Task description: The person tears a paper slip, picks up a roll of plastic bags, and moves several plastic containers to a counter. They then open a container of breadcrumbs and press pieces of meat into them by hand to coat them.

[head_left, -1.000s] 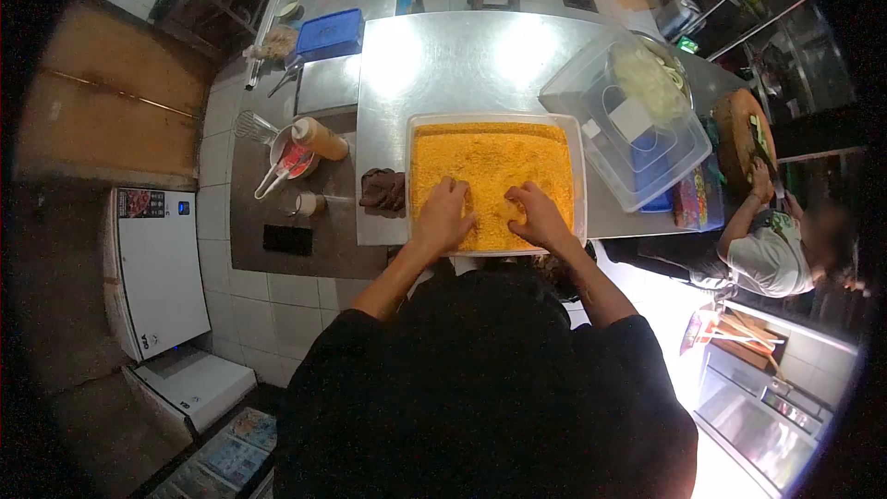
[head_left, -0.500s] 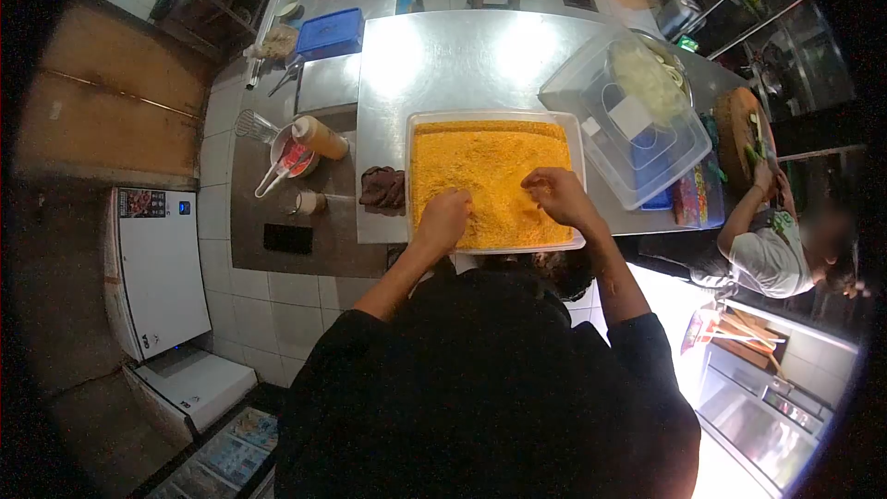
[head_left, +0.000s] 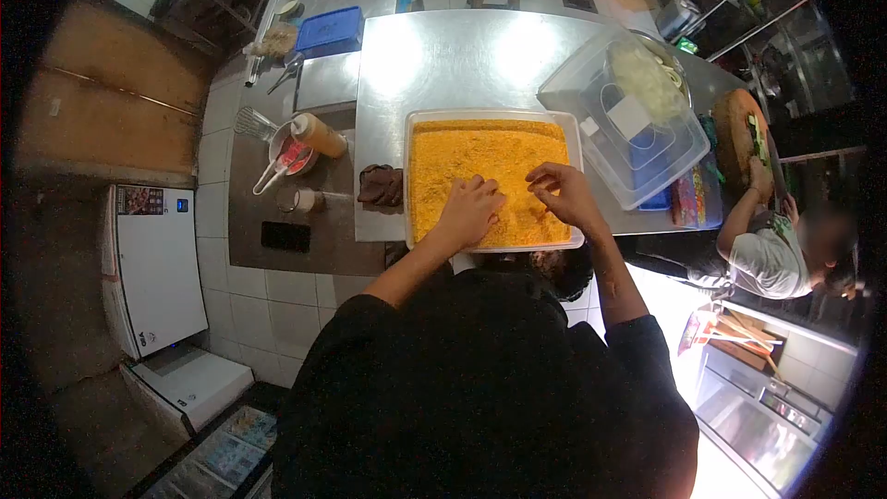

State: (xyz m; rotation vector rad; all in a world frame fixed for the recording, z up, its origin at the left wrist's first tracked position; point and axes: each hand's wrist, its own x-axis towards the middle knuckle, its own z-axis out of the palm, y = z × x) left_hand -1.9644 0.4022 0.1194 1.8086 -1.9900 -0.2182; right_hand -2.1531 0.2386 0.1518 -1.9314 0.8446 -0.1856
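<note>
A rectangular clear plastic tub (head_left: 408, 185) full of orange-yellow breadcrumbs (head_left: 490, 150) stands at the front of the steel table. Palm down, my left hand (head_left: 471, 210) rests on the crumbs with its fingers a little apart; whatever lies beneath its palm is hidden. To its right, my right hand (head_left: 564, 196) is over the crumbs near the tub's right side. Its fingers are bent, and a gap shows between them and the thumb. A crumpled dark brown cloth (head_left: 381, 186) lies against the tub's left side.
A large clear lid or container (head_left: 610, 120) lies tilted at right. On the left are a squeeze bottle (head_left: 319, 134), a white pot (head_left: 294, 157), a whisk (head_left: 254, 122) and a small jar (head_left: 307, 200). Beyond stands a blue box (head_left: 330, 31). A co-worker (head_left: 771, 259) handles greens at a round chopping board (head_left: 735, 129).
My left hand has moved right and opened out flat on the crumbs. My right hand has shifted slightly, its thumb now farther from its fingers. The co-worker's hand has moved at the board.
</note>
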